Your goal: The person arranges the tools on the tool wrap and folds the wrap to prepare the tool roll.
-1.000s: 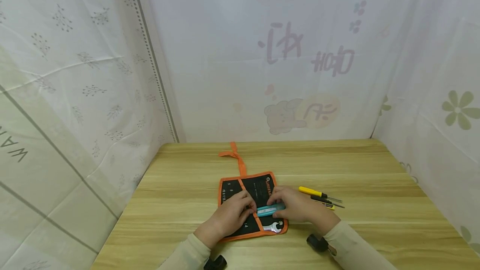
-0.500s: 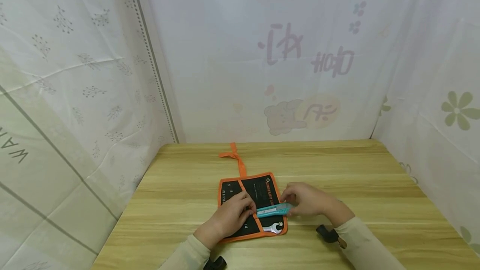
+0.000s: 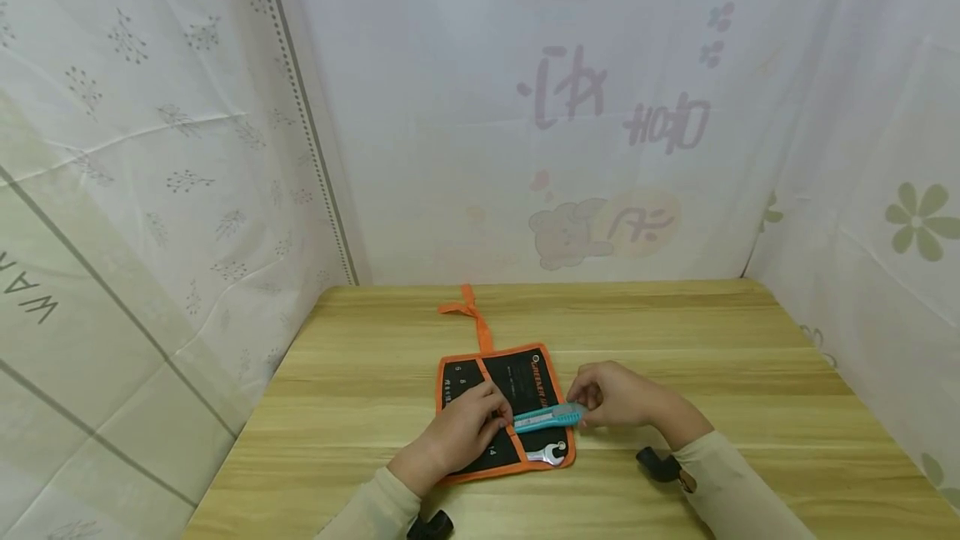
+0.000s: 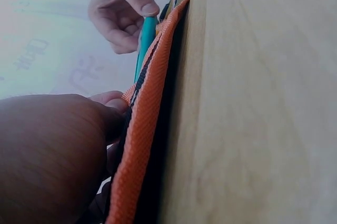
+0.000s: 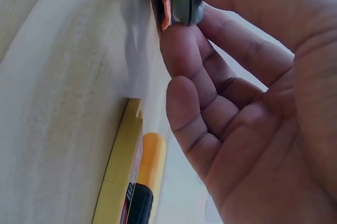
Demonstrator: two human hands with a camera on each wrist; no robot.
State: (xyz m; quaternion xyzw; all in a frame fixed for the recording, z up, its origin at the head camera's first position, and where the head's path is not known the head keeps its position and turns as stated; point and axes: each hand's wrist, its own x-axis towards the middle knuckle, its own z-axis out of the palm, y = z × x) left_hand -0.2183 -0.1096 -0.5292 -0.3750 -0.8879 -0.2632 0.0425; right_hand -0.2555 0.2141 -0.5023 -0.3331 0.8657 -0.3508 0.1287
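A black tool pouch (image 3: 517, 382) with orange trim lies spread on the table. My left hand (image 3: 461, 432) pinches the orange edge of its pocket between thumb and fingers. A teal box cutter (image 3: 543, 418) slants out of that pocket toward the right, its left end hidden in the pocket. My right hand (image 3: 618, 394) pinches the cutter's outer end, just past the pouch's right border. In the left wrist view, the cutter (image 4: 146, 42) rises beside the orange trim (image 4: 150, 113). A silver open-end wrench (image 3: 547, 455) sits in the lower part of the pocket.
An orange tie strap (image 3: 480, 325) stretches from the pouch toward the table's back edge. Below my right hand, the right wrist view shows a flat yellow piece (image 5: 118, 166), an orange-yellow handle (image 5: 151, 158) and a black handle (image 5: 140, 203). Patterned curtains (image 3: 450, 148) surround the table.
My right hand has moved to the right along the box cutter, and more of the cutter shows. The hand and forearm now cover the yellow and black tools in the head view. My left hand stays put.
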